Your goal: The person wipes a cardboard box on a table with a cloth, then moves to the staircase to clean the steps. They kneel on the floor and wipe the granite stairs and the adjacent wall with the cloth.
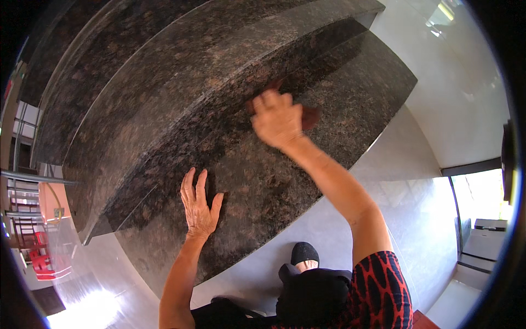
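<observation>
Dark speckled polished stone steps (254, 197) rise in front of me. My right hand (277, 117) is pressed on a dark red cloth (311, 118) on the lowest step's tread, close to the riser; the hand is blurred. Parts of the cloth stick out beside the palm and beyond the fingertips. My left hand (200, 201) rests on the same tread at its left part, fingers spread, holding nothing.
Higher stone steps (164, 74) curve away at the upper left. Metal rails (37, 177) stand at the left, with red chairs (41, 261) beyond. A pale wall (444, 82) borders the steps on the right. My shoe (305, 253) is on the pale floor below.
</observation>
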`<action>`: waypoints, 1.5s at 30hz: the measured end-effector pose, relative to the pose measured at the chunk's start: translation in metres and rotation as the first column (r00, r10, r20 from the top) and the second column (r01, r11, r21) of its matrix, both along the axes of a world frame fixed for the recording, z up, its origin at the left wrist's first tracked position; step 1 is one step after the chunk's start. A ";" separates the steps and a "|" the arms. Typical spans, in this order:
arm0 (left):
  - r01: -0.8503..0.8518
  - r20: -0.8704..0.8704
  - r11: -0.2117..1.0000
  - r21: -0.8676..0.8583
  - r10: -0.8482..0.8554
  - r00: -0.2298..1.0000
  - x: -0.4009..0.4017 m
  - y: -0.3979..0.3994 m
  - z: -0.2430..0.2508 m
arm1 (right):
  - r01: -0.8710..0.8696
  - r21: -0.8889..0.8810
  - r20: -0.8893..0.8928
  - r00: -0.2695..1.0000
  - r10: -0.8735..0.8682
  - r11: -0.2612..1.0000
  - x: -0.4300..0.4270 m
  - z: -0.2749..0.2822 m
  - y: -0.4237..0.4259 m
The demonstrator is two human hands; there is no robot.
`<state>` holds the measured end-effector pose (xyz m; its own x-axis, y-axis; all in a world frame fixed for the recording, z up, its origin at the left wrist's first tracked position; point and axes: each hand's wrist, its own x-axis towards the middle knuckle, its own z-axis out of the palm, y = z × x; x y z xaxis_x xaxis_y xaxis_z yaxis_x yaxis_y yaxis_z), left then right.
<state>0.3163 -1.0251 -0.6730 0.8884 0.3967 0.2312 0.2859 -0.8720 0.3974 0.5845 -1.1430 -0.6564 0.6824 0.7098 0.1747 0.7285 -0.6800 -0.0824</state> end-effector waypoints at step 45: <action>0.026 -0.294 0.985 0.170 0.026 0.955 0.006 -0.006 0.007 | 0.187 0.212 0.295 0.923 -0.246 0.959 0.137 -0.045 -0.247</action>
<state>0.3221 -1.0312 -0.6659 0.9271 0.3742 0.0238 0.3674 -0.9193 0.1411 0.7220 -1.3905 -0.7017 0.7047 0.4886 0.5145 0.5729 -0.8196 -0.0063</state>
